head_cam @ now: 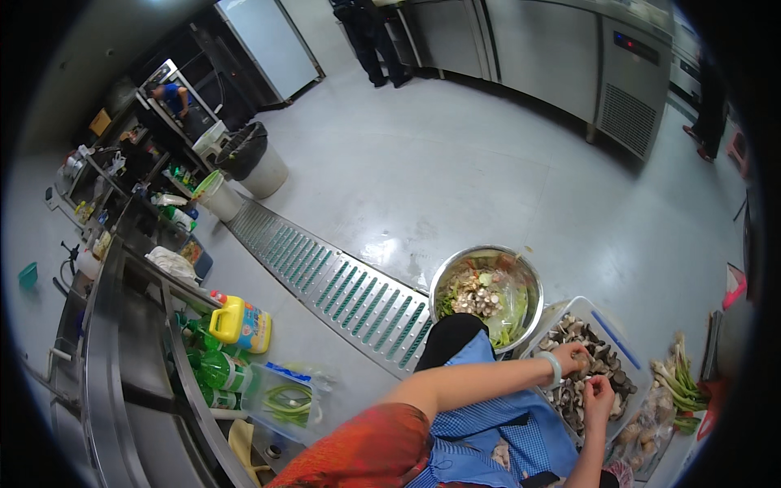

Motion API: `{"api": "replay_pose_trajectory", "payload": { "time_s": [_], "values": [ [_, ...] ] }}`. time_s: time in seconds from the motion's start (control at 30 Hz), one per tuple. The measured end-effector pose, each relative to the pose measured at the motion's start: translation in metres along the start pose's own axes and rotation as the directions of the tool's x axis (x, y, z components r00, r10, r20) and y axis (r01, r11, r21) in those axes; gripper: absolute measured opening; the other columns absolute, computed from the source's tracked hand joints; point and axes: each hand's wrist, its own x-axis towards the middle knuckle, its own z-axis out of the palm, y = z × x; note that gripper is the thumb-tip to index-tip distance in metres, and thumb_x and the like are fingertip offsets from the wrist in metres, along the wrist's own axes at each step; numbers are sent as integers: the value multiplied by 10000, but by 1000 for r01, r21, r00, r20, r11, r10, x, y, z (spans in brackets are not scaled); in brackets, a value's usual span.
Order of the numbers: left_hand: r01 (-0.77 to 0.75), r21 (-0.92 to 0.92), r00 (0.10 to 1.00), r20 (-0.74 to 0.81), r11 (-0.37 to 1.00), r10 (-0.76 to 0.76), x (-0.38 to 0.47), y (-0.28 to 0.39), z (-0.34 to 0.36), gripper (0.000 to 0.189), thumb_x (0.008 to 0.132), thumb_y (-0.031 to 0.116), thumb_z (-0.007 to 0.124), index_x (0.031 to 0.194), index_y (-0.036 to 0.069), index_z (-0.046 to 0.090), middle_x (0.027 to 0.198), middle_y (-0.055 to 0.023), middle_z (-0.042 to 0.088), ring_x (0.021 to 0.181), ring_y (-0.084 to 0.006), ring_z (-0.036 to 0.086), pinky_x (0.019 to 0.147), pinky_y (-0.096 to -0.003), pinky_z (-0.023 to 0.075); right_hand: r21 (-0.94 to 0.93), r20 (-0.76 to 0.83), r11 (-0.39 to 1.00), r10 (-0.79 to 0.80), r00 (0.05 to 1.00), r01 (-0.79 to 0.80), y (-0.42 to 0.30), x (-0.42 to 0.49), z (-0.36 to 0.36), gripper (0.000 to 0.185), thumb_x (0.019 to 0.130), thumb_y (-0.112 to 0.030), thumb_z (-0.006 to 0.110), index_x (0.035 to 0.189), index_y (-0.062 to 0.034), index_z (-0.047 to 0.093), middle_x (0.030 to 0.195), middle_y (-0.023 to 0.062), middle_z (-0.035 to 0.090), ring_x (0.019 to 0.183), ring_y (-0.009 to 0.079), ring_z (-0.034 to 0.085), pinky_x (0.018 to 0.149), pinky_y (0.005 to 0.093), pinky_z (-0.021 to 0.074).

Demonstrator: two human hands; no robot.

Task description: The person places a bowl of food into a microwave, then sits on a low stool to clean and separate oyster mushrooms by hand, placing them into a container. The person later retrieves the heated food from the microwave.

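Both my hands are over a clear plastic tub [631, 412] filled with grey-brown oyster mushrooms [610, 357]. My left hand [567, 358], with a pale bangle [554, 369] at the wrist, has its fingers curled around a mushroom piece [581, 365]. Close beside it, my right hand [598, 396] has thumb and fingertips pinched together. Whether a small piece lies between them is too small to tell. A round steel bowl [537, 287] next to the tub contains cut mushroom stems [479, 302], green vegetable scraps and clear plastic film.
A slotted metal drain cover [360, 305] crosses the floor. At left are a yellow jug [241, 323], green bottles [219, 369] and a tub of scallions [287, 402]. Scallions [677, 378] and bagged produce [647, 421] lie at right. Bins [262, 168] and other people [369, 43] are farther off.
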Motion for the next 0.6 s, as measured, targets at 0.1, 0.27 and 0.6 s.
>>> {"api": "replay_pose_trajectory", "payload": {
  "time_s": [0.1, 0.27, 0.6],
  "values": [
    [149, -82, 989, 33, 986, -146, -7, 10, -8, 217, 708, 140, 580, 916, 121, 517, 542, 2, 446, 449, -78, 397, 367, -221, 294, 119, 20, 990, 74, 997, -76, 6, -1, 0, 49, 723, -16, 532, 760, -33, 505, 655, -4, 486, 604, 71, 467, 532, 207, 380],
    [316, -450, 942, 250, 835, -222, -17, 17, -18, 149, 737, 97, 535, 884, 72, 534, 882, -70, 563, 817, -170, 554, 675, -317, 486, 56, -4, 998, -4, 1000, 4, 20, -1, 2, 85, 722, -114, 563, 778, -52, 551, 608, 30, 539, 526, 102, 484, 490, 243, 397],
    [252, -512, 959, 244, 821, -143, -22, 19, -2, 141, 766, 83, 549, 906, 74, 526, 928, -50, 560, 840, -151, 541, 737, -286, 447, 509, 133, 826, 202, 970, -241, 1, -2, -1, 139, 757, -142, 581, 806, -43, 497, 694, -14, 501, 607, 55, 468, 527, 189, 394]
  ]
}}
